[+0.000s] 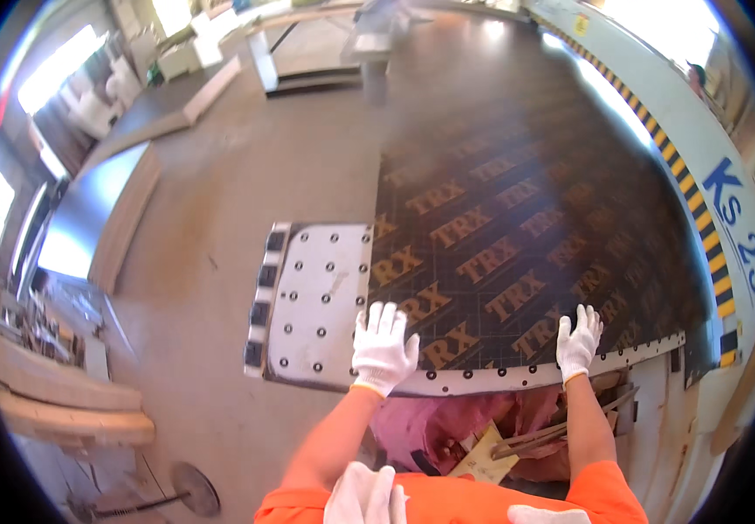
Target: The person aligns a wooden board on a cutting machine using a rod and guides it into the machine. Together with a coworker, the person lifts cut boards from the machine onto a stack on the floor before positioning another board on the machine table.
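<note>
A large dark brown panel with repeated lighter lettering lies flat on a white machine table dotted with black round fittings. My left hand, in a white knitted glove, lies open at the panel's near left corner, fingers pointing forward. My right hand, gloved likewise, rests open on the near edge farther right, its thumb apart from the fingers. Neither hand grips anything. Both arms reach forward from orange sleeves. At the lower edge a white glove shape shows over the orange cloth; whether it is worn I cannot tell.
A pale machine beam with a yellow and black striped edge runs along the right. Below the table lie pink sheeting and thin strips. Stacked boards stand left, with a round metal disc lower left.
</note>
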The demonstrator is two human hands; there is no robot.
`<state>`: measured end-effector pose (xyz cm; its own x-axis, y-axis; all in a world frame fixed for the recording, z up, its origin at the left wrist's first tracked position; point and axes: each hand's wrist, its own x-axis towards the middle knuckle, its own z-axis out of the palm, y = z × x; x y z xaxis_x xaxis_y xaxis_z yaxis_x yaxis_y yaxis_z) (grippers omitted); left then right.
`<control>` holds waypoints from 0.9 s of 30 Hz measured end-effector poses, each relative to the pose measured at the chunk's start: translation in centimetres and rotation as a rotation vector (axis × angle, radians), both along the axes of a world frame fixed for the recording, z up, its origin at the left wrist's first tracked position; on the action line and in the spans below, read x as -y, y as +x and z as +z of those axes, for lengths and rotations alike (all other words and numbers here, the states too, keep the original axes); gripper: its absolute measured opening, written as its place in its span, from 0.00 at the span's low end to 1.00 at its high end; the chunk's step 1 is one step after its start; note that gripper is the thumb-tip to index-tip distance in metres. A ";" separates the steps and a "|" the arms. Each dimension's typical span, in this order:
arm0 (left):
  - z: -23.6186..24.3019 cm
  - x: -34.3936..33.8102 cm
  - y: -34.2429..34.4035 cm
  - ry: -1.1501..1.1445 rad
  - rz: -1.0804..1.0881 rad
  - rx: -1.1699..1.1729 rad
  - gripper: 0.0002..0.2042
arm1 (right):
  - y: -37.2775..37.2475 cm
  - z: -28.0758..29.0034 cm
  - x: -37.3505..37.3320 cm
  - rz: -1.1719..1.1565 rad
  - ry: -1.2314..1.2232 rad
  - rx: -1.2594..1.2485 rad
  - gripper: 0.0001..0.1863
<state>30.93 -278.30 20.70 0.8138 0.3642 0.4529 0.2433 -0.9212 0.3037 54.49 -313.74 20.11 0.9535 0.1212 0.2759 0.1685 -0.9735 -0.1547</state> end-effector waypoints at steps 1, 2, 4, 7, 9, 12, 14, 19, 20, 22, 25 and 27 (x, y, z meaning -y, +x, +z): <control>0.1 0.1 0.2 0.019 -0.010 -0.007 0.23 | 0.0 0.2 0.1 -0.030 0.029 0.014 0.31; 0.3 0.1 0.1 0.037 -0.007 -0.019 0.23 | -0.2 0.4 -0.2 -0.022 0.033 0.004 0.32; 0.4 0.0 0.1 0.072 -0.009 -0.018 0.22 | -0.3 0.5 -0.4 -0.033 0.056 0.000 0.32; 0.7 0.2 0.4 0.107 -0.024 -0.029 0.22 | -0.3 0.7 -0.4 -0.032 0.039 -0.009 0.32; 1.0 0.1 0.3 0.057 -0.028 -0.081 0.22 | -0.3 0.8 -0.6 -0.038 0.046 -0.010 0.32; 1.1 0.3 0.3 0.091 -0.022 -0.067 0.21 | -0.5 1.0 -0.6 -0.036 0.047 -0.007 0.32; 1.0 0.4 0.2 0.095 -0.024 -0.061 0.21 | -0.7 1.3 -0.6 -0.041 0.055 -0.022 0.32; 0.5 0.3 0.2 0.123 -0.031 -0.030 0.21 | -0.7 1.3 -0.5 -0.038 0.073 -0.009 0.32; 0.5 0.4 0.1 0.123 -0.029 -0.027 0.21 | -0.8 1.2 -0.5 -0.043 0.076 -0.013 0.32; 0.2 0.5 0.1 0.131 -0.028 -0.016 0.21 | -0.8 1.2 -0.3 -0.051 0.083 -0.011 0.32; -0.1 0.6 0.0 0.141 -0.021 -0.001 0.21 | -0.9 1.1 -0.1 -0.052 0.068 -0.006 0.32; 0.0 0.7 -0.2 0.143 -0.005 -0.007 0.20 | -1.1 1.3 -0.2 -0.057 0.077 -0.006 0.32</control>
<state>30.73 -279.01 20.74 0.8185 0.2924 0.4945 0.2406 -0.9561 0.1672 53.41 -313.51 21.37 0.9598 0.0453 0.2770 0.1121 -0.9666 -0.2304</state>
